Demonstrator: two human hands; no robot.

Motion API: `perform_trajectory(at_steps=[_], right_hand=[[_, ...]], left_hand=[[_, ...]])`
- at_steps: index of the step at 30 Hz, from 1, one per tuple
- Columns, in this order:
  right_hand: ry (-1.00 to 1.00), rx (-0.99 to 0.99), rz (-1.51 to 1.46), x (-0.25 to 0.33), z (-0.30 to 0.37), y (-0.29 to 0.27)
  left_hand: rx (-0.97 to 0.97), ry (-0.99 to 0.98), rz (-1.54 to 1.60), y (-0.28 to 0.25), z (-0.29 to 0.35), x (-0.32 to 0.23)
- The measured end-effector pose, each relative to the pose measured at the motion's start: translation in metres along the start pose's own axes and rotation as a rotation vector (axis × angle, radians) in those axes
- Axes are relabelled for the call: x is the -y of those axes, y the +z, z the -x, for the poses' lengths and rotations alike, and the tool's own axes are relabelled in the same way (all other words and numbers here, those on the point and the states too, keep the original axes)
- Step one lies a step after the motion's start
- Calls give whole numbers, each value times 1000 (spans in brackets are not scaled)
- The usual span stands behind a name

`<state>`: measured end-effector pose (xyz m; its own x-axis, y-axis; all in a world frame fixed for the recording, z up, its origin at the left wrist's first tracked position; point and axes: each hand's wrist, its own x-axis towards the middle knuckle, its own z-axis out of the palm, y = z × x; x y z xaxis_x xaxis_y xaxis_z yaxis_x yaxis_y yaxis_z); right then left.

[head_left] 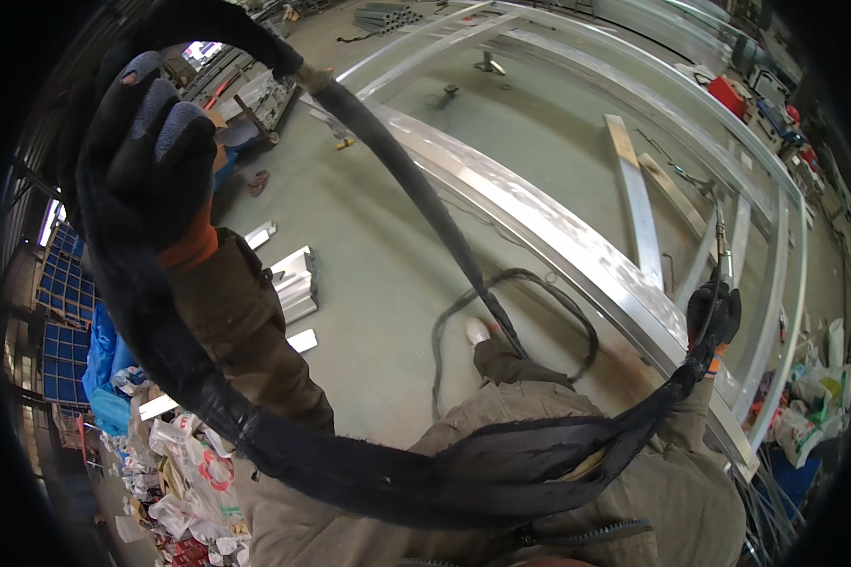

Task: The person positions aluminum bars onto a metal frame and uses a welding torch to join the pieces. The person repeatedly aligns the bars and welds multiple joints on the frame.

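Note:
My left hand, in a dark glove with an orange cuff, is raised at the upper left. Its fingers curl against a thick black sleeved cable. From there the cable sweeps in a big loop across the front of my body to the right. My right hand, also gloved, is closed around the handle of a welding torch, whose metal neck points up and away. It is beside a long aluminium beam of a large metal frame. Another stretch of the cable hangs down to the floor near my foot.
Loose metal bars lie inside the frame at the right. Short white profiles rest on the floor at left. Heaped plastic bags fill the lower left, with more bags at the far right. Slack cable coils near my foot.

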<state>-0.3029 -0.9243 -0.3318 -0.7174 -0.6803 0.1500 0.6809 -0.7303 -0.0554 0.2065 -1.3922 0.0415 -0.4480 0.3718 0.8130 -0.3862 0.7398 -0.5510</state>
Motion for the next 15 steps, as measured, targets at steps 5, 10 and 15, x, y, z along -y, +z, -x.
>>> perform_trajectory(at_steps=[5, 10, 15], right_hand=[[74, 17, 54, -110, -130, -41], [207, -97, 103, -240, -241, -30], [320, -30, 79, -363, -323, -25]], left_hand=[[115, -446, 291, 66, 43, 82], [609, 280, -370, 71, 64, 224], [710, 286, -457, 93, 138, 356]])
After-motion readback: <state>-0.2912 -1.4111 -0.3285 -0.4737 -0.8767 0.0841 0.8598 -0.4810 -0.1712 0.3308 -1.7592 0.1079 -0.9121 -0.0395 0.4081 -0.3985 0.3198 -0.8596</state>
